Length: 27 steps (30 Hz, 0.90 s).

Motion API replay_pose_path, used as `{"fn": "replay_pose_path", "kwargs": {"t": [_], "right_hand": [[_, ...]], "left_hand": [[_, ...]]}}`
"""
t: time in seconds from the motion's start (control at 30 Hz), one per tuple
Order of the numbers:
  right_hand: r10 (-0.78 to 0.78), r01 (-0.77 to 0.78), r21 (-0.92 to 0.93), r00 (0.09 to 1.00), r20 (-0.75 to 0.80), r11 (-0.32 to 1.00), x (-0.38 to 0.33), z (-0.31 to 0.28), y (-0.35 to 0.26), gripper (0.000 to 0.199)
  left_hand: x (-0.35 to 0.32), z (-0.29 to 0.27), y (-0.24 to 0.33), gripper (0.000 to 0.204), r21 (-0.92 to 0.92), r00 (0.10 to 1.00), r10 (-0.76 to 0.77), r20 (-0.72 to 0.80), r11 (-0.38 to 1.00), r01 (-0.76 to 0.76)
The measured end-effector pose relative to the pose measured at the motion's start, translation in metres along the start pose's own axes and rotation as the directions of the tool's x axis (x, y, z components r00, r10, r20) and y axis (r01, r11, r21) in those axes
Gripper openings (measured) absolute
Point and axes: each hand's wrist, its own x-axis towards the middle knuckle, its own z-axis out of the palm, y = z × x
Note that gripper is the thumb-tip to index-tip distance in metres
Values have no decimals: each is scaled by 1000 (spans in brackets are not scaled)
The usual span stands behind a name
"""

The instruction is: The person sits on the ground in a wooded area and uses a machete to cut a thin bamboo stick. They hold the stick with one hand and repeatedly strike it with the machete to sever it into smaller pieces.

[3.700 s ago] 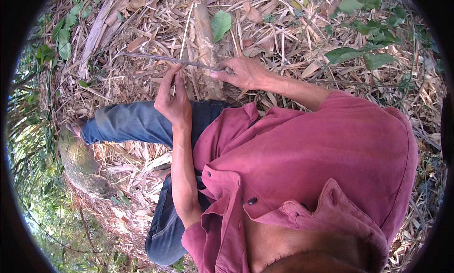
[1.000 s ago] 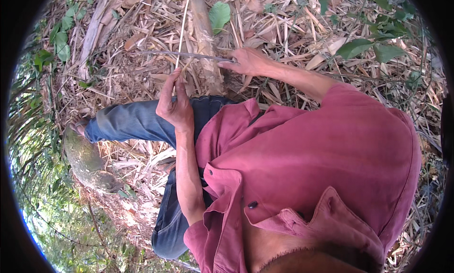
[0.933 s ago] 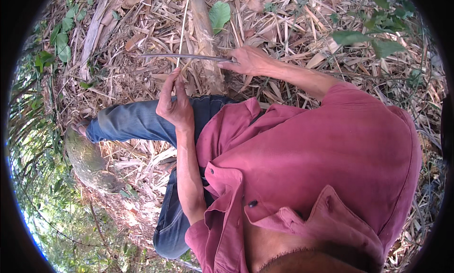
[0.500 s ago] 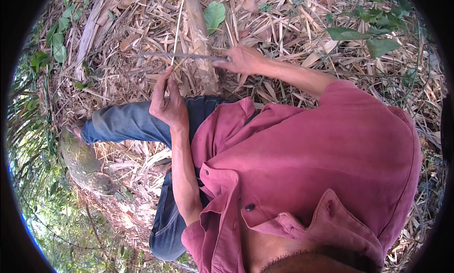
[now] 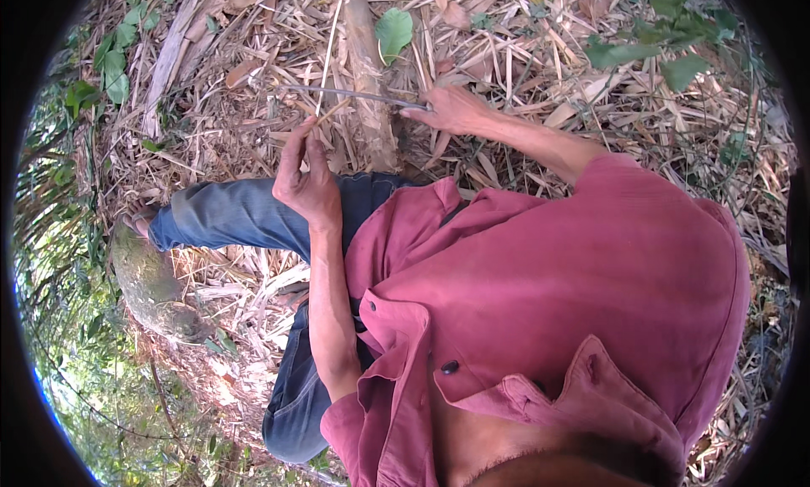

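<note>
Between the thumb and fingertips of my left hand (image 5: 308, 179) is a thin pale wooden strip (image 5: 330, 52), which runs away from me toward the far side. A short yellowish sliver (image 5: 334, 110) sticks out sideways at those fingertips. My right hand (image 5: 456, 111) is closed round the near end of a knife (image 5: 350, 94); its handle is mostly covered by the fingers. The long, narrow grey blade appears almost edge-on and points left, crossing the strip just beyond my left fingertips. Beneath the blade lies a pale log (image 5: 369, 73).
Dry shavings and split strips (image 5: 523, 40) litter the ground. A green leaf (image 5: 393, 35) lies beside the log, and leafy plants (image 5: 675, 44) grow at the far right. My bent leg (image 5: 236, 217) is close to my left hand. A thick mossy log (image 5: 148, 284) lies at left.
My right hand and the knife have shifted a little to the right, so the blade's tip lies closer to the strip. My left hand keeps its pinch. The whole view has shifted slightly.
</note>
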Motion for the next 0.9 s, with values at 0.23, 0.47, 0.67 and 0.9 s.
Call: {"fn": "replay_pose_path", "kwargs": {"t": [0.23,0.47,0.67,0.9], "right_hand": [[133,-154,194,984,119,969,5,-1,16,70],[-109,108,48,993,36,993,-26,-28,-41,65],[-35,32,27,994,104,999,-26,-24,-34,66],[-76,76,52,997,3,996,-27,-27,-32,68]], "left_hand": [[-2,1,-5,20,-58,1000,-6,-13,998,5],[-9,1,0,20,159,970,188,157,964,-213],[-12,-2,-3,21,136,973,195,124,968,-211],[-9,0,0,21,86,984,150,99,984,-159]]}}
